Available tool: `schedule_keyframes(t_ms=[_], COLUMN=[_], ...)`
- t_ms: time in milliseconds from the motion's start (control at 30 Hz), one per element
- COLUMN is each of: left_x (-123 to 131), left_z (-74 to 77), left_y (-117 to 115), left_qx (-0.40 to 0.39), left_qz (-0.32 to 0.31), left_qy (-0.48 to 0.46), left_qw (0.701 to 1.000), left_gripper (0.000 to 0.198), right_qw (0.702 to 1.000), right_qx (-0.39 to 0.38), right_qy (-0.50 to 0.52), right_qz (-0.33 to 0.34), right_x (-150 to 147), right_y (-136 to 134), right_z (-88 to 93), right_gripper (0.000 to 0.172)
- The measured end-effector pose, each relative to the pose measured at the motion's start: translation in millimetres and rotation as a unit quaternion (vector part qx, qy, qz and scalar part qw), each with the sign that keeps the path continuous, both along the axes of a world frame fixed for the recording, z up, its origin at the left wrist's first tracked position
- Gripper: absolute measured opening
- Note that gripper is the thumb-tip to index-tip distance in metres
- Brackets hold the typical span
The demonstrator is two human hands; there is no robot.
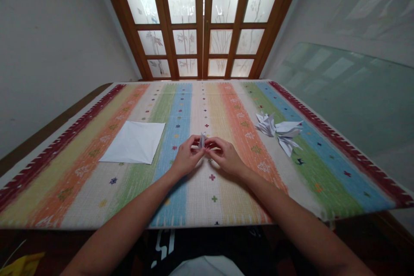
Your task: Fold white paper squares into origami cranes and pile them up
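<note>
The paper [202,140] is pinched by the left hand [188,154] and right hand [225,155], over the cloth [200,200], between the sheet [134,144] and the folded pieces [286,131]. Its folds could be skewed by uneven pulling, or torn by too tight a pinch.

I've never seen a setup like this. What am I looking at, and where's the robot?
There's no robot here: these are a person's own bare hands. The single picture comes from a camera worn on the head, looking forward and down.

The left hand and right hand meet in the middle, pinching a small folded paper between their fingertips; its exact shape is too small to make out.

On the striped tablecloth, flat white paper lies to the left, and a cluster of folded paper pieces to the right. Beyond the table stand wooden doors with panes.
</note>
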State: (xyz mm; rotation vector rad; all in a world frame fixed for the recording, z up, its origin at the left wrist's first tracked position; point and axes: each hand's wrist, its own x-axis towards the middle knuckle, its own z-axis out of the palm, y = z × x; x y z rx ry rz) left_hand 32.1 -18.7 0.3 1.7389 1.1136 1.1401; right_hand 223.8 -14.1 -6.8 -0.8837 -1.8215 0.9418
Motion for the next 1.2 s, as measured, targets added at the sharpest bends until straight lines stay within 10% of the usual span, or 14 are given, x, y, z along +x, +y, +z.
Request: schedule_keyframes(t_ms=[1200], left_x=[-3], left_z=[6.0], left_y=[-5], left_qx=[-0.006], left_qz=[-0.075], left_qy=[0.100], left_qw=[0.992], left_gripper=[0.017], right_qw=[0.974], right_qx=[-0.181], right_qy=[0.132], right_qz=[-0.041], right_x=[7], right_y=[7], right_z=[8.3], right_gripper=[0.020])
